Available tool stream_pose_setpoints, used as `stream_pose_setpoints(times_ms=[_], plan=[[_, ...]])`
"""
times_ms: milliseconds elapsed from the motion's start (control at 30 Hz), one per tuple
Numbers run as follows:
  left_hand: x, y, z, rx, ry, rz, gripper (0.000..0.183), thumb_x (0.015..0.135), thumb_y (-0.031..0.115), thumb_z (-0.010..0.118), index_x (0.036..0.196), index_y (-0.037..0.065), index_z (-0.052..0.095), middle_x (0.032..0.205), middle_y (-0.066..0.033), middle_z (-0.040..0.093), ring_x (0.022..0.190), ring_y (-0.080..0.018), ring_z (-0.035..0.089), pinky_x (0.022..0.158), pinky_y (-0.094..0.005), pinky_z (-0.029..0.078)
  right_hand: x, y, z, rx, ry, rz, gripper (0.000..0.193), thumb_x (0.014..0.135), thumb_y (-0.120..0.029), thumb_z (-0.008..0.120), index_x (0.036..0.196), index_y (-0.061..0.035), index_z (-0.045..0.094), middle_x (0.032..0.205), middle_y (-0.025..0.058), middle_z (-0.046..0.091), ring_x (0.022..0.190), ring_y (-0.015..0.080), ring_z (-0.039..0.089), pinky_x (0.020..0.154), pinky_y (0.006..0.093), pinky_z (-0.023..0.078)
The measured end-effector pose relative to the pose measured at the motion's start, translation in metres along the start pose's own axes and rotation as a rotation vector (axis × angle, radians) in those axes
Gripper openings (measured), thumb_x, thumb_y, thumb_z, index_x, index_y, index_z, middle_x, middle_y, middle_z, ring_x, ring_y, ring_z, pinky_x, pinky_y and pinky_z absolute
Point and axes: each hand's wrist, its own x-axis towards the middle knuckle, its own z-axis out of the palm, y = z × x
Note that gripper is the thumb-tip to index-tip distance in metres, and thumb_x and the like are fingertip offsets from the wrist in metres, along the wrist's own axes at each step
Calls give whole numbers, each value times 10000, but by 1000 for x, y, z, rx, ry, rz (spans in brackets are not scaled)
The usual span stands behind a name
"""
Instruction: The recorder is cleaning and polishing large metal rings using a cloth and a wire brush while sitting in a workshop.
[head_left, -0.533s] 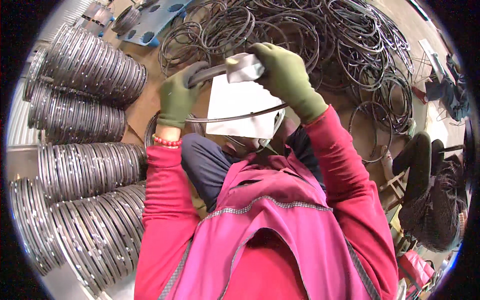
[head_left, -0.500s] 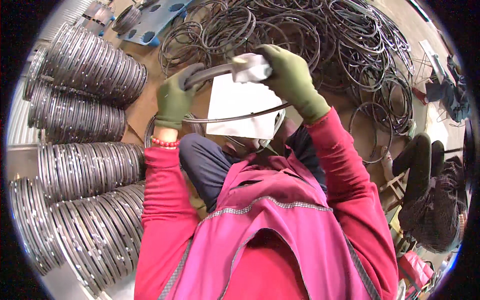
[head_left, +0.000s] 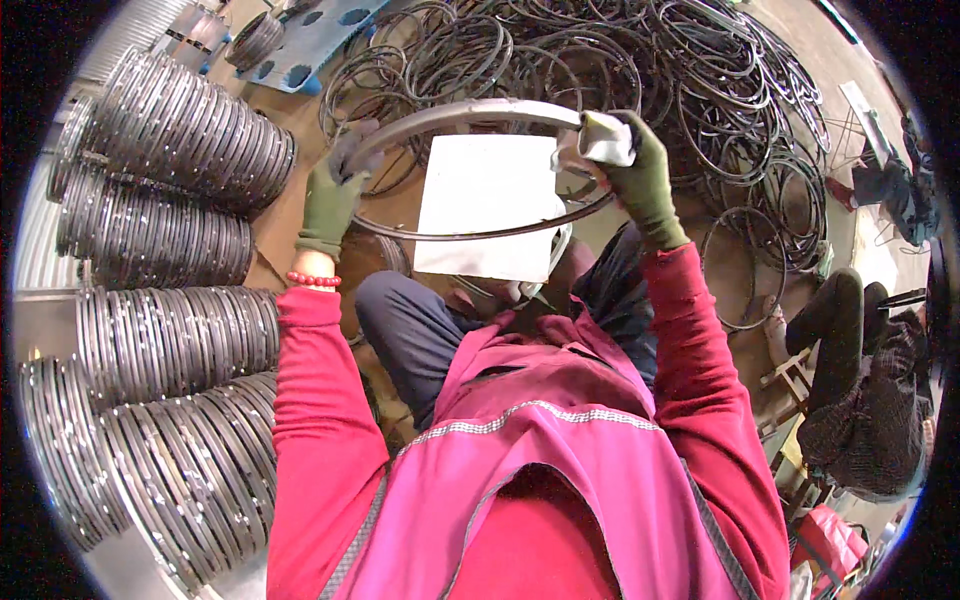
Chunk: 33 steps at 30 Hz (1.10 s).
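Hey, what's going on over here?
A gloved person is holding up a large grey ring. The left hand grips one side; the right hand holds a whitish cloth at the other. A white sheet lies below. Stacked rings line the left, and a tangled ring pile spreads ahead.

Gloves (head_left: 652, 190) are olive; ring (head_left: 450, 116), silver-grey; cloth (head_left: 608, 140) and sheet (head_left: 485, 190), white; apron (head_left: 600, 480), pink with black-and-white checked trim (head_left: 600, 416); bracelet (head_left: 313, 280), red.
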Motion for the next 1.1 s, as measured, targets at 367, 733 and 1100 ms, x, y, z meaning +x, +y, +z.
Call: stream_pose_setpoints(times_ms=[367, 733, 1100], plan=[[26, 60, 77, 686, -2, 237, 321, 737, 269, 682, 1030, 142, 642, 851, -135, 650, 800, -308, 632, 675, -378, 498, 24, -71, 17, -626, -37, -298, 348, 635, -41, 649, 977, -77, 596, 907, 114, 621, 872, 315, 603, 733, 394, 493], [-6, 26, 35, 422, 71, 170, 373, 690, -16, 656, 1053, 71, 640, 956, -110, 671, 858, -187, 659, 730, -267, 496, 15, -42, 15, -422, -105, -382, 457, 609, -83, 659, 1053, -70, 552, 1005, 134, 586, 966, 321, 566, 779, 393, 484], [-22, 21, 29, 412, 137, 145, 412, 670, -55, 630, 1053, 96, 649, 945, -97, 675, 850, -188, 663, 719, -274, 495, 9, -62, -61, 652, 33, 281, 466, 781, -22, 639, 1220, -11, 484, 1074, 90, 607, 919, 138, 597, 814, 272, 490]])
